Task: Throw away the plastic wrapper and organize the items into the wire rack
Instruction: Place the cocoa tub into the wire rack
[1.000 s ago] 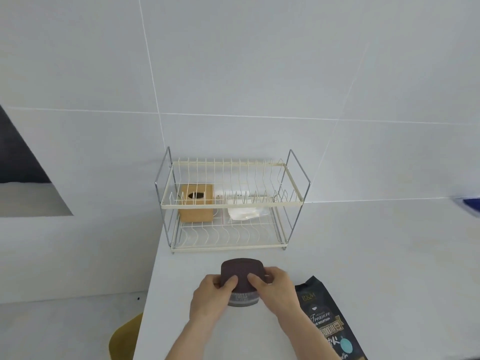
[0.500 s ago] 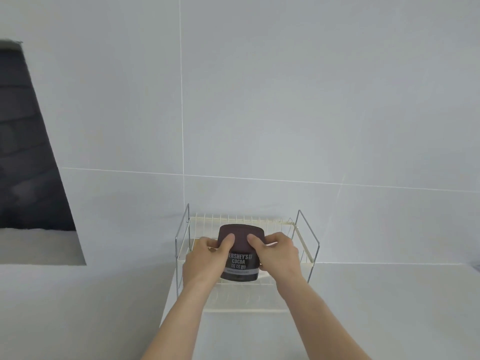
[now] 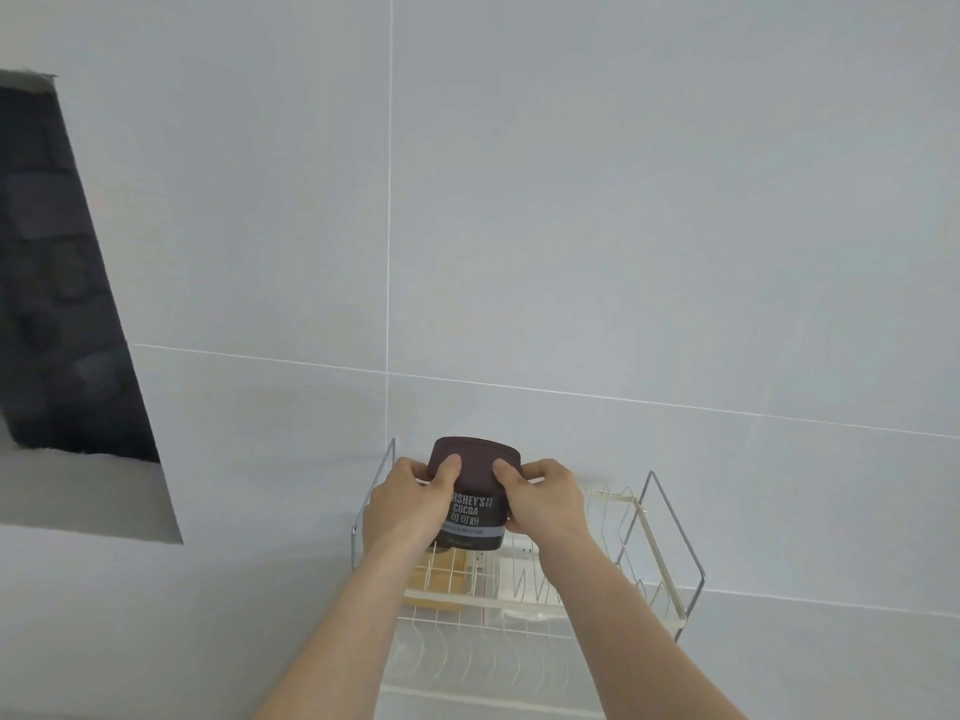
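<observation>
Both hands hold a dark brown cocoa tub with a brown lid over the left part of the upper shelf of the two-tier wire rack. My left hand grips its left side, thumb on the lid. My right hand grips its right side the same way. The tub's base sits at about the level of the upper shelf's prongs; whether it rests on them I cannot tell. A tan box and a white packet lie on the lower shelf behind the wires.
The rack stands on a white counter against a grey tiled wall. A dark opening with a ledge lies in the wall at the left. The right half of the upper shelf holds nothing.
Both hands lifted the cocoa tub off the counter and carried it forward to the rack's upper shelf. The view tilted upward, so the dark bag on the counter is out of frame.
</observation>
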